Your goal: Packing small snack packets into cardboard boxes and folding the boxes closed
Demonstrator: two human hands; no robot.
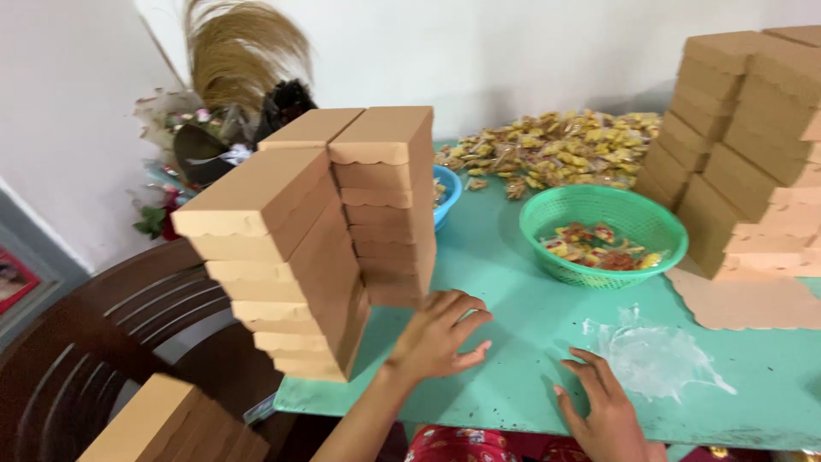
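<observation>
While the fingers (pixel 466 315) of the left hand (pixel 436 338) lie splayed and slack, clasping nothing, sit at the foot of the rear box stack (pixel 385 205), touching it or just short of it; cannot tell which. Stands up and to the left of those fingertips, upright, long axis vertical, each brown lidded box lying flat with its scalloped lid edge facing the camera. Just left again, touching the first, leans the front box stack (pixel 286 265), stepped so that its top overhangs toward the chair (pixel 103 342) and its base sits at the table (pixel 505 342) edge. Left hand clearly nearer to both stacks, wrist bent back, palm down and low, forearm coming in from below.

Further right, rests flat on the table the right hand (pixel 599 406), loose too and holding nothing, well apart from those stacks, fingertips just beside a crumpled clear plastic sheet (pixel 658 359). Beyond: green basket (pixel 603 227) of wrapped sweets, flat cardboard cut-out (pixel 744 299), more stacked boxes (pixel 744 145) at the right.
</observation>
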